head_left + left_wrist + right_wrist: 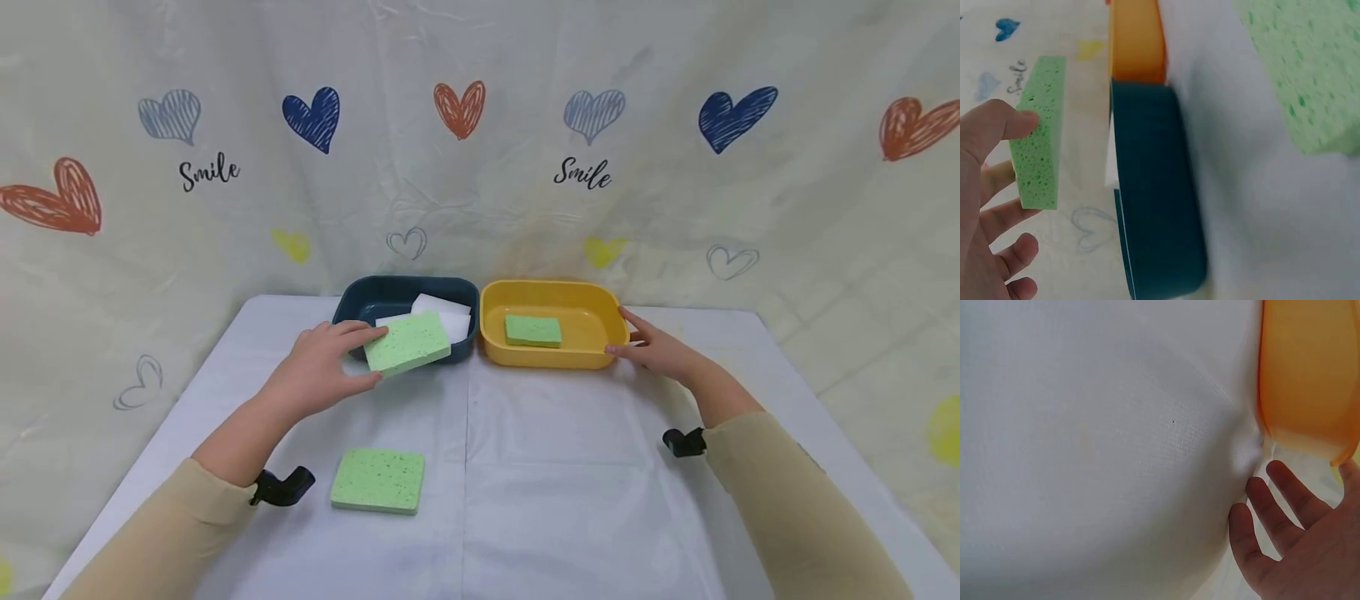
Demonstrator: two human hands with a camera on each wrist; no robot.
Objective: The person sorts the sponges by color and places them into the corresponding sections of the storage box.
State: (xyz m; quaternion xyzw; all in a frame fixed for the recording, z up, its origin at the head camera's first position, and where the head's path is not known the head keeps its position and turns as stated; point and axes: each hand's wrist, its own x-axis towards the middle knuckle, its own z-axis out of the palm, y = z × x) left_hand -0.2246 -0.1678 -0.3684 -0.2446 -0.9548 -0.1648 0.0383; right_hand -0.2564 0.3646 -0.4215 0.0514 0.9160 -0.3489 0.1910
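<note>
Between thumb and fingers, my left hand [322,367] pinches a light green sponge [407,342], raised and tilted at the front of a dark teal bin [352,292]. The left wrist view shows this sponge [1041,134] edge-on above the bin's side [1157,187]. White blocks [442,307] lie inside the teal bin, partly hidden by the sponge. My right hand [660,350] touches the right end of a yellow bin [551,357], its fingers spread and fairly straight. Another green sponge [533,331] lies in the yellow bin.
One more green sponge [378,481] lies flat on the white-covered table [570,500], nearer than the bins. The two bins stand side by side at the table's back edge, in front of a curtain [510,208] printed with hearts.
</note>
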